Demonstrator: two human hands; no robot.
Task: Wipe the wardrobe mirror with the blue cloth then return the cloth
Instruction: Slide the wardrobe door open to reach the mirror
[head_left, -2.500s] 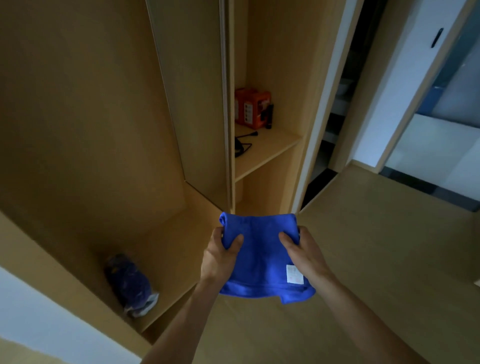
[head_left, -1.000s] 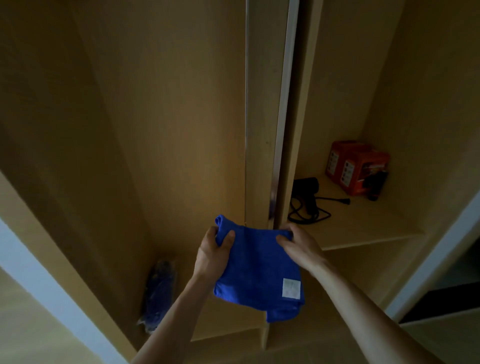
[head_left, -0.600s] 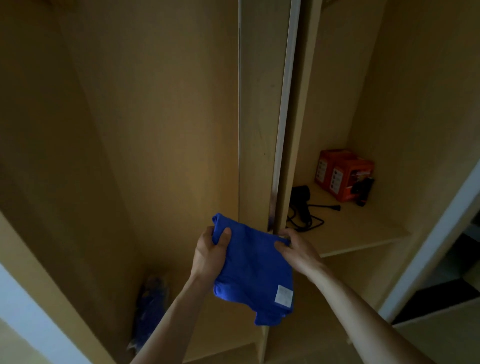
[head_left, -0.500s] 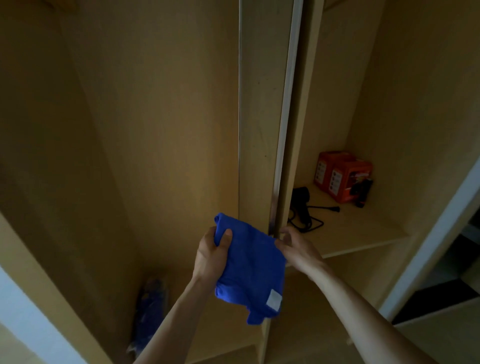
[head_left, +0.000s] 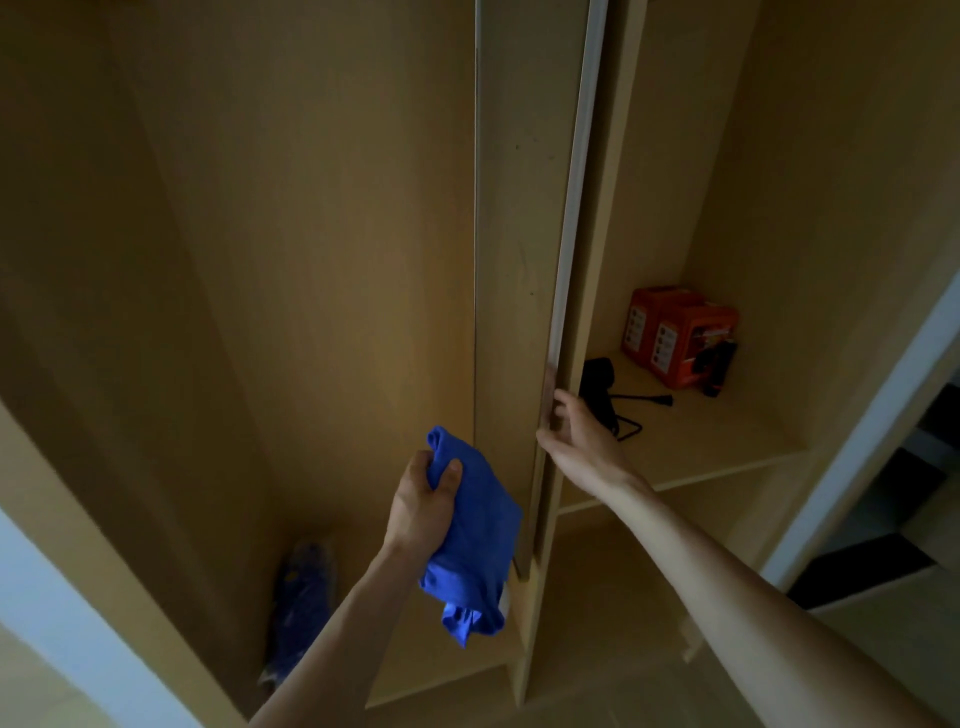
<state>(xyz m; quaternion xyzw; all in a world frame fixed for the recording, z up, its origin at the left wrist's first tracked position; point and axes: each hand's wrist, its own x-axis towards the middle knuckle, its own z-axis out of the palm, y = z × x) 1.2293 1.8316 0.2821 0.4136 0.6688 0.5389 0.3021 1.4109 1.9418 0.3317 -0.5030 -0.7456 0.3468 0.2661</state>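
Note:
My left hand (head_left: 421, 509) grips the blue cloth (head_left: 483, 540) by its top, and the rest hangs down crumpled in front of the wardrobe's middle divider. My right hand (head_left: 582, 447) is off the cloth. Its fingers curl around the front edge of a tall narrow wooden panel (head_left: 519, 208) with a pale strip (head_left: 576, 182) along it, seen edge-on. No mirror surface shows from this angle.
The right compartment has a shelf (head_left: 701, 447) with two orange boxes (head_left: 680, 338) and a black plug with cable (head_left: 602, 384). A dark blue bundle (head_left: 304, 587) lies on the floor of the left compartment. A white door frame (head_left: 857, 441) stands at the right.
My right hand let go of the cloth and moved up and right onto the panel's edge. The cloth now hangs from my left hand alone.

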